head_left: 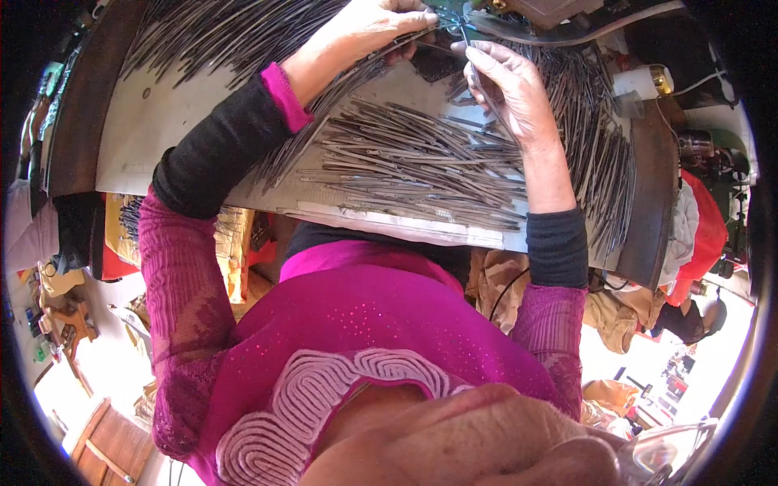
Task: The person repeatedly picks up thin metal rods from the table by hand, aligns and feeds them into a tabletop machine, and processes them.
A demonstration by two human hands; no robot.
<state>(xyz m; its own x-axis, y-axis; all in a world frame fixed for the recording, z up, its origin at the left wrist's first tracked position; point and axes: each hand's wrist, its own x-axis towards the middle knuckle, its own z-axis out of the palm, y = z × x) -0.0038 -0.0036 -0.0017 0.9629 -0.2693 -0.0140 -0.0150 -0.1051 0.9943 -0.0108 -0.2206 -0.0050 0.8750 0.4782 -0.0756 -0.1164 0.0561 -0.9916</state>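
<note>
At the top of the view my left hand (379, 26) is closed, its thumb and fingertips pinched beside a small blue-green machine part (450, 19). What those fingertips hold is too small to make out. To the right, my right hand (509, 87) pinches a thin dark metal strip (465, 32) between thumb and fingers; the strip's upper end reaches up to the machine part. Below both hands lies a loose pile of similar narrow grey strips (413, 158) on the pale worktop (130, 158). A further bundle of strips (304, 134) runs slanting under my left forearm.
More strips (219, 36) are heaped at the far left, and another heap (596, 138) lies along the right side. Dark raised boards edge the worktop left (85, 105) and right (651, 194). A white cylindrical fitting (640, 82) with a cable sits at the far right.
</note>
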